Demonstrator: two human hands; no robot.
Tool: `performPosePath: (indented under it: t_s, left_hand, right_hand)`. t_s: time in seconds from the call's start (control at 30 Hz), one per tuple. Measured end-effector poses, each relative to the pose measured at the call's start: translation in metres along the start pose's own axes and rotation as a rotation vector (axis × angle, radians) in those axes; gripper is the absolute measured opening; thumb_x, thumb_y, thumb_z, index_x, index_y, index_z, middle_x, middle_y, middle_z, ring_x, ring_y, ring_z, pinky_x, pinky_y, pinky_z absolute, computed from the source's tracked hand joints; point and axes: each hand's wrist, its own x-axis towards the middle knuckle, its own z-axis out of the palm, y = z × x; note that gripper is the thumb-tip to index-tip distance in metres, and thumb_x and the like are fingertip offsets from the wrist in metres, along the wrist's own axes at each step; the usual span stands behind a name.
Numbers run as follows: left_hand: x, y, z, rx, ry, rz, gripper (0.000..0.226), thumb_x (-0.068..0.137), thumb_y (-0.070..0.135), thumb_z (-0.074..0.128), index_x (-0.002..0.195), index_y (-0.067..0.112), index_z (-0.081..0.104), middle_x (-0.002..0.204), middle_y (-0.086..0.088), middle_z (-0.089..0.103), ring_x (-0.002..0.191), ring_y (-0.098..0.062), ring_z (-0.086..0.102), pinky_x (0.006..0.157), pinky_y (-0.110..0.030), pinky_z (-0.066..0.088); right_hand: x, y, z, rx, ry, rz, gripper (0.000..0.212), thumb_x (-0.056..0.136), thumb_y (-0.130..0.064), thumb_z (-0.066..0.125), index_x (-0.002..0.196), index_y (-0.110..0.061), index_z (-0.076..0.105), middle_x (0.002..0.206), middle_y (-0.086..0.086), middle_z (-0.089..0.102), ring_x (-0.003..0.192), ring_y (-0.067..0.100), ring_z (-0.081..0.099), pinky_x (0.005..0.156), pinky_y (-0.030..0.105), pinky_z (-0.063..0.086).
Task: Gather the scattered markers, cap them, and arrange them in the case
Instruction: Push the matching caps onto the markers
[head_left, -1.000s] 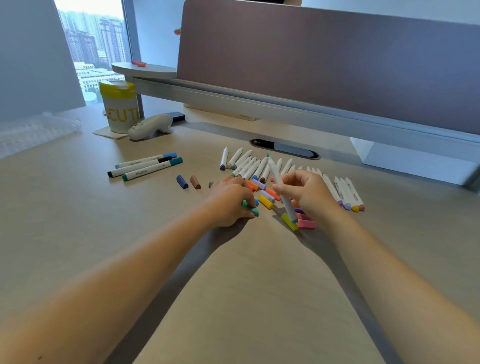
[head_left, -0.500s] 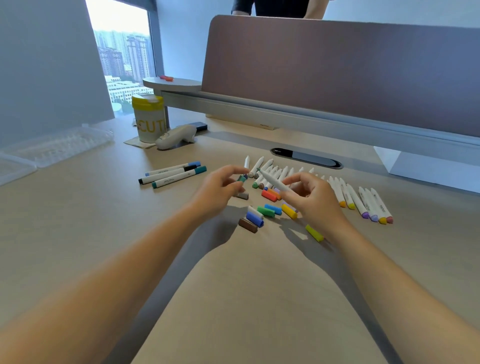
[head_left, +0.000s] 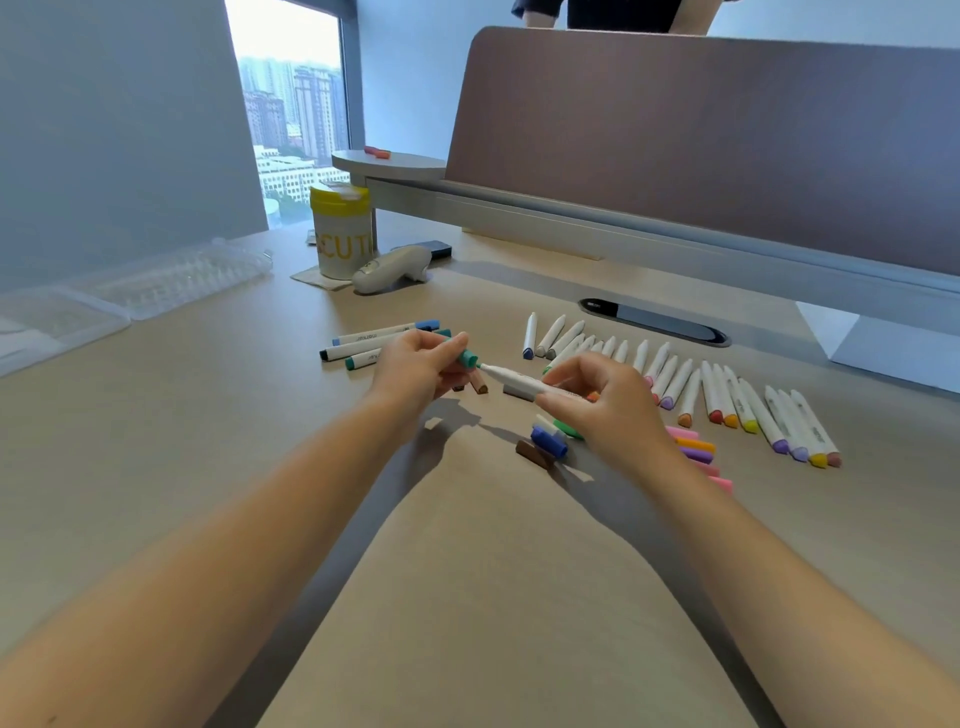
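Observation:
My left hand (head_left: 415, 366) pinches a teal cap (head_left: 467, 357) between thumb and fingers. My right hand (head_left: 602, 402) grips a white marker (head_left: 514, 378), its bare tip pointing left at the cap, a finger's width apart. Several uncapped white markers (head_left: 675, 382) lie in a row behind my right hand. Loose caps (head_left: 548, 441) in blue, brown and green lie under the marker; pink, orange and purple caps (head_left: 696, 452) lie to the right. Three capped markers (head_left: 363, 343) lie behind my left hand. The clear plastic case (head_left: 156, 283) sits open at the far left.
A yellow-lidded white canister (head_left: 340, 234) and a white handheld device (head_left: 392, 267) stand behind the markers. A desk divider panel (head_left: 675, 145) runs along the back, with a cable slot (head_left: 654, 322) in the desk. A person stands behind the divider.
Both hands have lifted off the table. My left hand picked up the teal cap, and my right hand turned the marker level so its tip now faces the cap.

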Motion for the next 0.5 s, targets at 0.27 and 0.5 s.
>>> performPosePath:
  t_s: [0.27,0.5]
  left_hand:
    - [-0.004,0.000,0.008,0.030,0.002,0.020,0.014,0.088,0.015,0.057,0.078,0.011,0.049,0.074,-0.007,0.060,0.061,-0.012,0.060,0.047,-0.010,0.051]
    - [-0.003,-0.002,0.012,0.065,0.004,0.075,0.017,0.090,0.013,0.055,0.077,0.011,0.043,0.073,-0.007,0.058,0.062,-0.013,0.060,0.049,-0.011,0.051]
  right_hand:
    - [0.002,-0.008,0.010,-0.047,0.059,-0.026,0.009,0.084,-0.019,0.063,0.084,-0.021,0.054,0.066,-0.016,0.050,0.063,0.003,0.051,0.063,0.017,0.044]
    - [0.004,-0.014,0.020,0.011,0.102,0.051,0.009,0.085,-0.015,0.059,0.079,-0.013,0.053,0.065,-0.006,0.049,0.063,0.009,0.048,0.059,0.023,0.043]
